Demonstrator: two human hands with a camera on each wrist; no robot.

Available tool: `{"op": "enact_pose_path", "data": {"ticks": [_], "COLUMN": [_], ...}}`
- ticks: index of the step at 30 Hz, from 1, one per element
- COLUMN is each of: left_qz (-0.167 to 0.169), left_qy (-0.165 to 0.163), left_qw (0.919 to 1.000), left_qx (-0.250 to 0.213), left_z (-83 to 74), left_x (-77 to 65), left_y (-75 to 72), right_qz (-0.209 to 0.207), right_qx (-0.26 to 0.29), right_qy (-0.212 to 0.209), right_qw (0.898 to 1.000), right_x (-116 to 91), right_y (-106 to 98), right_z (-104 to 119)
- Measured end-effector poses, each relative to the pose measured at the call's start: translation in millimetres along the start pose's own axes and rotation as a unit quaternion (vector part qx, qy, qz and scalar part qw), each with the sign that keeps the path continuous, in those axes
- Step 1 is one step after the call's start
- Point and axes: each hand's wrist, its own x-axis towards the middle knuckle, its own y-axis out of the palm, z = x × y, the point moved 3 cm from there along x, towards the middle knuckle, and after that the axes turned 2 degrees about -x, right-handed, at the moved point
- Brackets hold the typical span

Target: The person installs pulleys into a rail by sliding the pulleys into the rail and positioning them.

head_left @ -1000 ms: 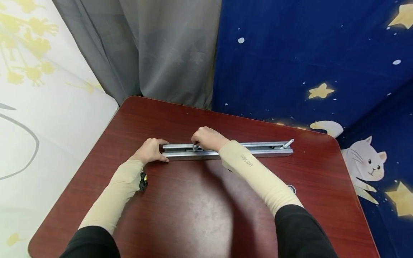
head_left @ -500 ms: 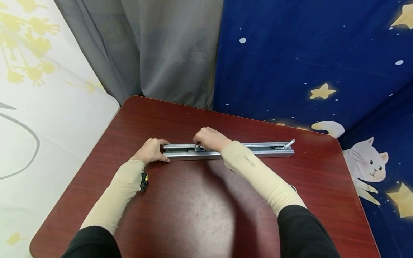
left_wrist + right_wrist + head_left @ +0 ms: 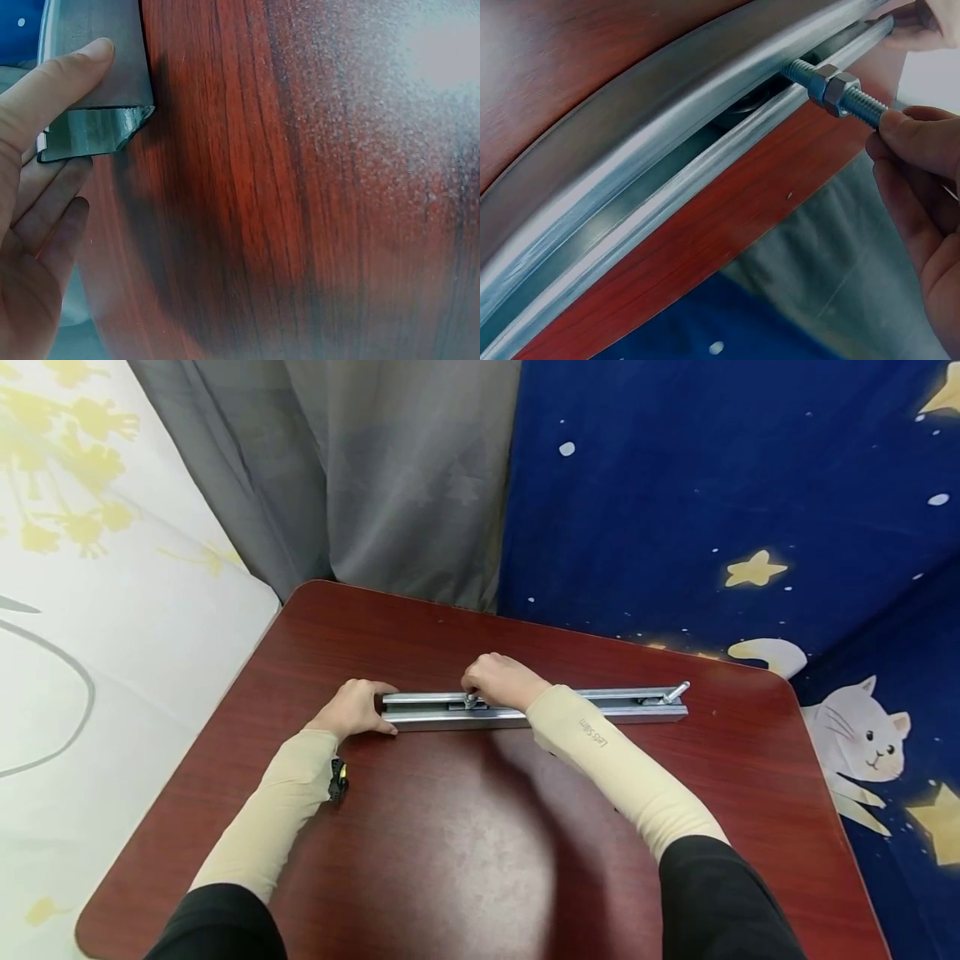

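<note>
A slotted steel strut channel (image 3: 645, 717) lies lengthwise across the table, slot facing up. My left hand (image 3: 350, 710) grips its left end; in the left wrist view the thumb (image 3: 90, 56) lies along one side wall and fingers are at the other side near the cut end. My right hand (image 3: 501, 681) pinches the tip of a threaded rod (image 3: 866, 107) standing out of the slot. Two hex nuts (image 3: 832, 90) sit side by side on that rod. Its lower end goes into the channel, where a dark piece shows. A second rod (image 3: 677, 692) leans from the slot at the right end.
The reddish-brown table (image 3: 360, 860) has its far edge behind the channel. Grey (image 3: 420, 485) and blue (image 3: 637, 510) curtains hang beyond it. A black strap-like device (image 3: 339, 779) is worn at the left wrist.
My right hand has slid a little to the right along the slot, taking the pinched threaded rod with it. The left hand keeps its grip on the channel's end.
</note>
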Motion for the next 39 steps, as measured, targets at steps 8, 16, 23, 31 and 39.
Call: {"op": "enact_pose_path", "data": {"ticks": [8, 16, 23, 31, 39], "left_qz": [0.002, 0.009, 0.004, 0.000, -0.004], "left_qy": [0.000, -0.003, 0.000, 0.008, 0.010], "left_qw": [1.0000, 1.0000, 1.0000, 0.9999, 0.9999], "left_qx": [0.006, -0.001, -0.001, 0.010, 0.004], "left_z": [-3.8, -9.1, -8.4, -5.9, -6.1], "left_x": [-1.8, 0.1, -2.2, -3.1, -4.8], "left_y": [-1.3, 4.4, 1.0, 0.1, -1.4], "right_qz": [-0.014, -0.008, -0.020, -0.035, -0.033], "right_qx": [0.003, 0.006, 0.006, 0.014, 0.013], "right_qy": [0.030, 0.033, 0.039, 0.037, 0.054], "right_qw": [0.999, 0.999, 0.999, 0.999, 0.998], "right_x": [-37.0, -51.8, -72.3, -84.3, -102.5], "right_y": [-6.7, -8.6, -11.2, -9.6, -12.9], "right_z": [-16.6, -23.7, -36.1, -43.0, -55.5]}}
